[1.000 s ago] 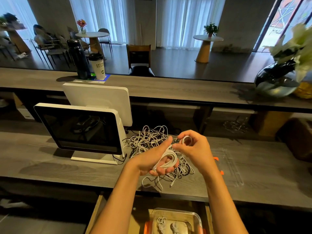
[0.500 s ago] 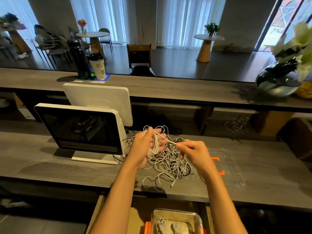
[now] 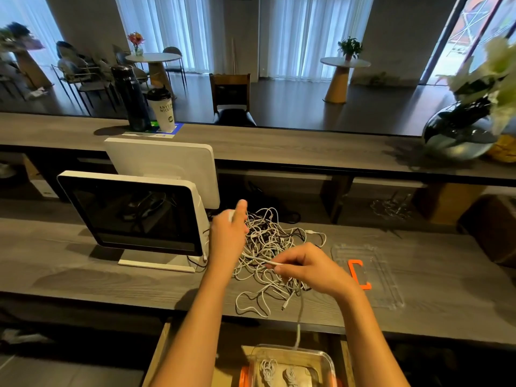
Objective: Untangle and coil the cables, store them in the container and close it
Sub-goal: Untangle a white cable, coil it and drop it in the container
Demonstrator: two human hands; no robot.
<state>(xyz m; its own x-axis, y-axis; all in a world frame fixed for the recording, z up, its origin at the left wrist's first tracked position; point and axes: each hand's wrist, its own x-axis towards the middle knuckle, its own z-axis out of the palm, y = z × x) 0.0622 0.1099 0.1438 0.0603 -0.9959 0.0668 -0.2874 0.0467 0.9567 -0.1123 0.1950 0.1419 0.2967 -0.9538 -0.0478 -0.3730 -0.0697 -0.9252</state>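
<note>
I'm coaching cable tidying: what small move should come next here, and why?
Probably draw the right hand toward the body: it pinches one white cable running to the raised left hand, while the rest of the tangle lies on the counter.

The setting is a café service counter. Evidence: a point-of-sale terminal (image 3: 134, 213) stands on the tabletop (image 3: 83, 275) just left of the left hand (image 3: 229, 233). A takeaway cup (image 3: 164, 108) stands on the raised ledge beyond that hand. Farther beyond are round tables (image 3: 152, 58), chairs (image 3: 81, 76) and curtained windows (image 3: 315, 32).
</note>
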